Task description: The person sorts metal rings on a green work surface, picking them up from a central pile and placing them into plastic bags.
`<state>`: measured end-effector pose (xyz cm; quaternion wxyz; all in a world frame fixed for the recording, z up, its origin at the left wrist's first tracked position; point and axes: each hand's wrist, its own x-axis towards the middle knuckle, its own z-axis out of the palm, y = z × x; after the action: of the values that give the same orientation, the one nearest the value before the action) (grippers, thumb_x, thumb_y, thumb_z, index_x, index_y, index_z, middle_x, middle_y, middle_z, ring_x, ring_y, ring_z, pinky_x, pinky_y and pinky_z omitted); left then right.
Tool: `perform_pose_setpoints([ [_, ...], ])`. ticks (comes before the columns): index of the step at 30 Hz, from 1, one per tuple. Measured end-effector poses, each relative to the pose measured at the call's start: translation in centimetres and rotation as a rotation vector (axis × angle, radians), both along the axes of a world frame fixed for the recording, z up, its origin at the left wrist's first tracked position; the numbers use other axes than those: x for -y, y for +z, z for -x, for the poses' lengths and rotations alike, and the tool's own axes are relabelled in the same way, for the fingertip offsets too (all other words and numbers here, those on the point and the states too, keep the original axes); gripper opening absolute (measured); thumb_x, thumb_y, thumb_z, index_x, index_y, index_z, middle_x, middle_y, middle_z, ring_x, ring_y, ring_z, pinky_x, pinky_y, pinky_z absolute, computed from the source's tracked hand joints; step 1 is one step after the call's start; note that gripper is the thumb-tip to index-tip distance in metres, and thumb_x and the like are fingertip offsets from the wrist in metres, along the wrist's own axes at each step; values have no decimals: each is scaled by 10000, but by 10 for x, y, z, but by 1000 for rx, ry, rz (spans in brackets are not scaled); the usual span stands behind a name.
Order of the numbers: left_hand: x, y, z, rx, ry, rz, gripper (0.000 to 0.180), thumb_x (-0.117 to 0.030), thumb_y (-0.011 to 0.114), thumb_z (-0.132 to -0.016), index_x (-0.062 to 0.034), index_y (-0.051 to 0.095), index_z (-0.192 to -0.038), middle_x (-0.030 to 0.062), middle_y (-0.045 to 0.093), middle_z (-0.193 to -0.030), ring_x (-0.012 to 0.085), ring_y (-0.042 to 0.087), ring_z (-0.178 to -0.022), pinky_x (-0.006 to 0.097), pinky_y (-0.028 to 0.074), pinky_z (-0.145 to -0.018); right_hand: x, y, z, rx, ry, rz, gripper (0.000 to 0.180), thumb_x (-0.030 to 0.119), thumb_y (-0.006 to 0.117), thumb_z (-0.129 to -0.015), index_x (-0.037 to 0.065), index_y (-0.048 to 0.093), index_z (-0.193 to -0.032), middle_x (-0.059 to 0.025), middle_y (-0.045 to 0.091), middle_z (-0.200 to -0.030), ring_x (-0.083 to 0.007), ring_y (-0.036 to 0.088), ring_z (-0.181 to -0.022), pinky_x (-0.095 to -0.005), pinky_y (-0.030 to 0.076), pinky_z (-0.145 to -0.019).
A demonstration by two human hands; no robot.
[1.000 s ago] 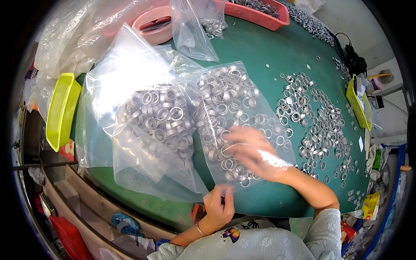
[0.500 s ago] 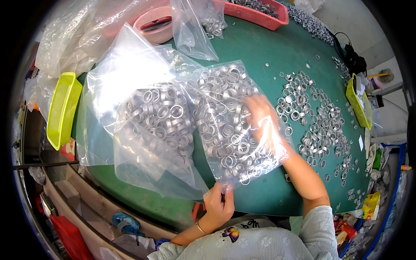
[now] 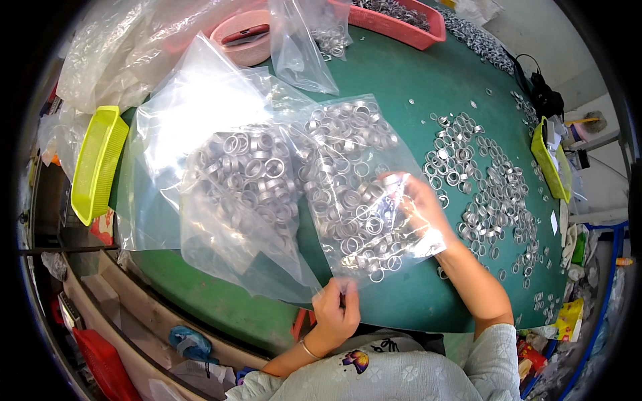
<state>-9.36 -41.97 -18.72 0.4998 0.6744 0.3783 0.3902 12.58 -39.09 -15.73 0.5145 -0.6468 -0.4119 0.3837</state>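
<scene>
Clear bag already well stocked with metal rings, left hand pinching its corner, right hand inside, fingers curled on rings, plenty of loose rings left on the table.

Three clear plastic bags holding metal rings are lying on the green bench: a big bag on the left, a middle bag, and a small bag standing at the far side. Two yellow baskets are sitting at the edges, one on the left and one on the right, while one red tray and one pink bowl are resting at the back. Two hands are working, the left hand and the right hand, and the loose rings are lying too many to count.
</scene>
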Motion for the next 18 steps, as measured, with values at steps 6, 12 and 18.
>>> perform_pose_setpoints([
  [6,0,-2,-2,4,10,-15,43,4,570,-857,7,568,-815,84,509,-577,158,467,-423,295,358,-422,15,24,5,-829,-68,127,221,112,529,-939,-20,554,-1115,-155,625,-1100,-236,629,-966,-336,504,-818],
  [12,0,-1,-3,14,24,-33,42,7,571,-852,3,569,-810,75,496,-567,150,451,-416,288,348,-419,18,20,5,-1164,-75,113,201,58,528,-914,-20,541,-1099,-172,625,-1076,-321,636,-981,-370,522,-786],
  [18,0,-1,-3,15,28,-24,46,10,570,-850,0,568,-805,72,488,-562,144,447,-417,286,344,-419,15,31,12,-971,-91,144,222,47,542,-900,-24,543,-1110,-175,627,-1088,-311,633,-1013,-371,530,-819],
])
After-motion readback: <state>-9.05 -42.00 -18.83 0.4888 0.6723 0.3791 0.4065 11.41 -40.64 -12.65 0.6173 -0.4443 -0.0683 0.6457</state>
